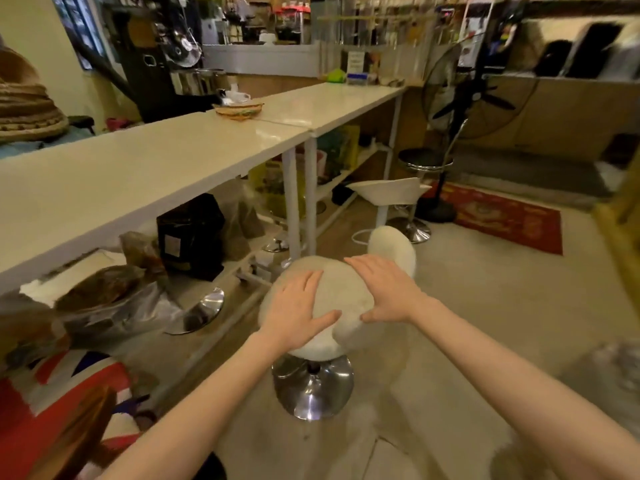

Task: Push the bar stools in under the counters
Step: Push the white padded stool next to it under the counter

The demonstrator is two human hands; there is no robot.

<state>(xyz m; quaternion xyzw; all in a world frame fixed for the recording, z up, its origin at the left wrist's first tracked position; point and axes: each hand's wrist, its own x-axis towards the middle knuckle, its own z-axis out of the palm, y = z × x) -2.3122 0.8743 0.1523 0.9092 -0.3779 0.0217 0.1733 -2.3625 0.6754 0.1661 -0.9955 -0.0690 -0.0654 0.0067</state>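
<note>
Resting flat on a fluffy white bar stool (337,296), both hands pressed down on its round seat. The left hand (299,311) lay on the left side of the seat with its fingers spread wide. The right hand (388,292) lay on the right side, fingers stretched out too. The hands were a little apart, open and flat, not wrapped around anything.

That stool stood on the floor near the person, out in the open, just in front of the long white counter (138,168) on the left. Its shiny round base (313,388) sat on the pale floor, not under the counter.

Another shiny stool base (199,311) showed under the near counter on the left. Bags and a black box (190,233) sat on the low shelf there.

Farther away stood a white bar stool (389,192) with a curved seat, next to the far counter (332,102). A black bar stool (424,159) stood behind it, close to a big black fan (460,98). A red rug (498,216) lay on the floor on the far right. A woven basket (239,110) rested on top of the counter. A red, white and blue cloth (69,386) lay near on the left.
</note>
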